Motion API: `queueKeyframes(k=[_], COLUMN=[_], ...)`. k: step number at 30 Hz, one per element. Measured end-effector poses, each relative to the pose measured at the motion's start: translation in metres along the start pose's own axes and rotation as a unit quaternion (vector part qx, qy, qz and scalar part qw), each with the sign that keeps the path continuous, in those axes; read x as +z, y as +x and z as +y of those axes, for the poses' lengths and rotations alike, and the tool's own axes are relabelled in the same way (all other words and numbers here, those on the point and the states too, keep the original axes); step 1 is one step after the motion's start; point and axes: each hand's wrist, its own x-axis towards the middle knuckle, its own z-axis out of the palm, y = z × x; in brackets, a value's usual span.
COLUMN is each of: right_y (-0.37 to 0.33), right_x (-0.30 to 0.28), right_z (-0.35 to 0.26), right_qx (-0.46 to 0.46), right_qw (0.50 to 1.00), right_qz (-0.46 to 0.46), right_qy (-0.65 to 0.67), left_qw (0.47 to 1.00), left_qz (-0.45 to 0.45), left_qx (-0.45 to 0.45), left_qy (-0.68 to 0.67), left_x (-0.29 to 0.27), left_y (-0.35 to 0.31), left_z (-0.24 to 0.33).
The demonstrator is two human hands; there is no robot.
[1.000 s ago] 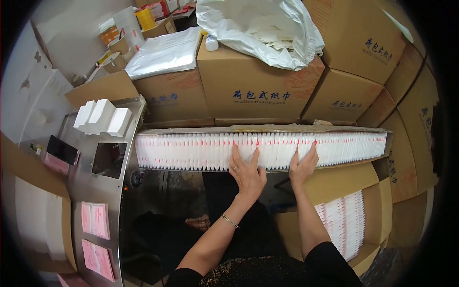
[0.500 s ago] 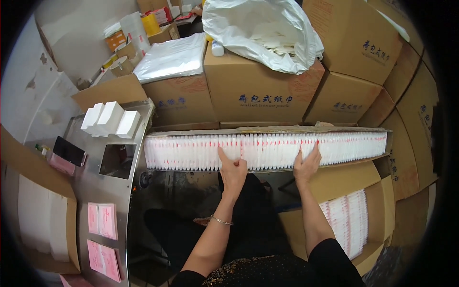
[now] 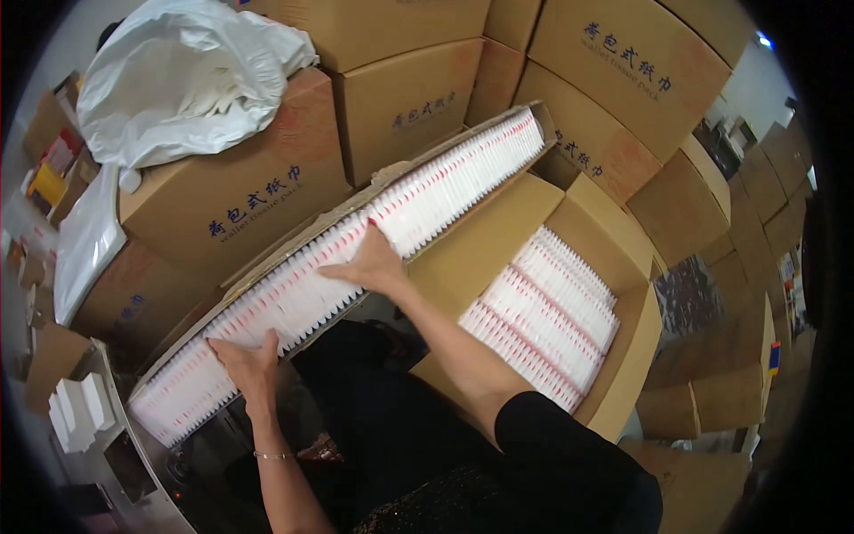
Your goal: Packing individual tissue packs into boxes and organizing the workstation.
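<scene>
A long, narrow tray (image 3: 449,145) slants across my front, filled with one row of white tissue packs (image 3: 311,267) with red marks, standing on edge. My left hand (image 3: 245,363) rests on the row toward its left end, thumb and fingers apart. Farther right along the row, my right hand (image 3: 372,262) has its thumb spread over the packs and its index fingertip tucked among them. Some fingertips are hidden by the packs. Below the tray on the right, an open carton (image 3: 639,374) contains several rows of similar packs.
Closed cartons (image 3: 276,191) stand stacked behind the tray, with a white plastic bag (image 3: 107,116) on one of them. White paper blocks (image 3: 80,411) sit on the metal table (image 3: 165,500) at lower left. More cartons (image 3: 685,191) line the right side.
The view has swung right, bringing more of the open carton into sight. Both hands have gone from pointing index fingers at the row to spreading thumb and fingers over it.
</scene>
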Motion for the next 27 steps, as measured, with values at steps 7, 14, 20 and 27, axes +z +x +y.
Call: queueKeyframes(k=[7,14,20,27], right_y=[-0.018,-0.137,-0.32,-0.392], right_x=[0.016,-0.08,-0.174,-0.121], right_z=[0.0,0.026,0.111,0.127], right_qx=[0.027,0.074,0.219,0.342], right_qw=[0.997,0.967,0.847,0.86], right_qz=[0.071,0.223,0.441,0.348], right_qy=[0.027,0.102,0.201,-0.15], left_qw=[0.991,0.98,0.858,0.764], left_qz=[-0.054,-0.114,-0.408,-0.576], left_qx=[-0.107,0.085,0.288,0.291], left_qy=[-0.062,-0.142,-0.12,0.006], left_x=[-0.008,-0.069,0.005,0.075], left_y=[0.008,-0.029,-0.112,-0.156], left_z=[0.024,0.132,0.298,0.27])
